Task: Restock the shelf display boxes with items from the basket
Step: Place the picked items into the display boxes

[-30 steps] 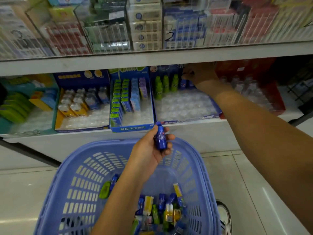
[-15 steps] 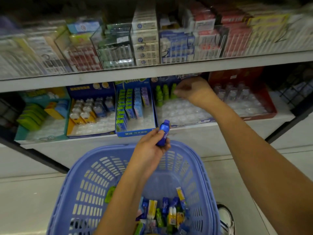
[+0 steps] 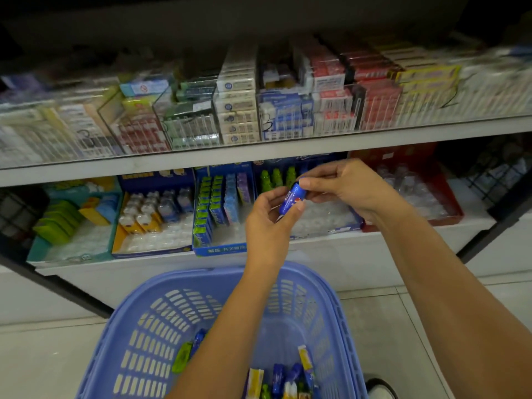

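Note:
A small blue bottle [image 3: 290, 198] is held up in front of the lower shelf, tilted. My left hand [image 3: 267, 223] grips its lower end from below. My right hand [image 3: 345, 187] pinches its cap end from the right. Right behind them sits a blue display box [image 3: 339, 226] with three green bottles [image 3: 276, 178] at its back and a clear blister tray. The purple plastic basket [image 3: 184, 321] stands below on the floor, with several small bottles and packets [image 3: 285, 378] at its bottom.
On the lower shelf stand a teal box [image 3: 72, 243], a blue-and-yellow box of small bottles [image 3: 152, 220], a blue box of green and blue packs [image 3: 218, 208] and a red box [image 3: 443, 200]. Cigarette cartons [image 3: 239, 110] fill the upper shelf. A shoe [image 3: 380, 388] shows beside the basket.
My right hand drew back from the back of the blue display box and took hold of the bottle's top. My left hand raised the blue bottle from above the basket to shelf height.

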A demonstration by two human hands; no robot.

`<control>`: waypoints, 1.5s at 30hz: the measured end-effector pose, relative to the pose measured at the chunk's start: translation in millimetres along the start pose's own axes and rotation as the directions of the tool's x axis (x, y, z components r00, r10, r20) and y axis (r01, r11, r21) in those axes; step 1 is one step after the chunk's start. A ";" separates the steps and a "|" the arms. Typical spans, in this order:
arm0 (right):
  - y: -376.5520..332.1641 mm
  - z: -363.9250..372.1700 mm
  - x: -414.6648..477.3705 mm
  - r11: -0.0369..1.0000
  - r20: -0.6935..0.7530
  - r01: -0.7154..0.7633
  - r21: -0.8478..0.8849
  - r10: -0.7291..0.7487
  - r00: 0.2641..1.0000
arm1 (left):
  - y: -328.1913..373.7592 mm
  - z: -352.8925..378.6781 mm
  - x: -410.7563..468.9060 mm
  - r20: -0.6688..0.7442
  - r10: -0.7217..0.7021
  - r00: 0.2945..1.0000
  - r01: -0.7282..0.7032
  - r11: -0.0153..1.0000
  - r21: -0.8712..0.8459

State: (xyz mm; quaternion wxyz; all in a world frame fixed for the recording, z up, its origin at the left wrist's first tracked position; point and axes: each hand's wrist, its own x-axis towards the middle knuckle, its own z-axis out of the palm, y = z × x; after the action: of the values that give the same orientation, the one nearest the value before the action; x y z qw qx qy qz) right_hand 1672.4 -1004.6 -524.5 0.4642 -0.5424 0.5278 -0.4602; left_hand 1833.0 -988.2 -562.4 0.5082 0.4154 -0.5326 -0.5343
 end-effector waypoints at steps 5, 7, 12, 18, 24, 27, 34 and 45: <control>16.1 -19.1 21.7 0.952 -0.358 0.038 -0.305 -0.152 0.921 | -29.6 1.3 4.6 0.286 -0.037 0.958 -0.172 0.722 0.670; 22.5 -22.4 33.0 0.914 -0.371 0.013 -0.405 -0.177 0.911 | -43.8 -1.4 -1.5 0.409 -0.113 0.905 -0.286 0.550 0.785; 40.8 -22.5 55.3 0.805 -0.272 -0.046 -0.592 -0.145 0.951 | -63.0 -9.6 -5.7 0.497 -0.134 0.857 -0.405 0.423 0.811; 50.3 -16.8 67.4 0.779 -0.215 -0.081 -0.622 -0.070 0.974 | -65.9 -11.0 -4.3 0.510 -0.136 0.849 -0.415 0.425 0.805; 41.4 -10.0 80.5 0.626 -0.155 -0.173 -0.761 0.083 0.984 | -65.1 -10.0 -3.7 0.507 -0.162 0.847 -0.403 0.425 0.810; 39.2 -4.7 83.2 0.618 -0.201 -0.215 -0.756 0.093 0.975 | -62.5 -9.1 -2.8 0.499 -0.181 0.847 -0.384 0.442 0.811; 30.3 8.6 59.6 0.485 -0.256 -0.227 -0.844 0.006 0.967 | -51.6 -17.2 -7.1 0.488 -0.117 0.865 -0.334 0.591 0.734; 108.3 147.6 -50.4 0.388 0.305 0.039 -0.921 0.653 0.693 | -161.7 -148.3 -85.6 0.249 -0.803 0.542 -0.085 0.243 0.966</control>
State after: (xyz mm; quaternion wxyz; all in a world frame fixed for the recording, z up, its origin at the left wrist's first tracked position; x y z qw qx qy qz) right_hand 1801.8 -952.8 -653.6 0.3445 -0.7010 0.5926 0.1969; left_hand 1974.7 -939.2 -744.1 -0.2393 0.4920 -0.7523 -0.3671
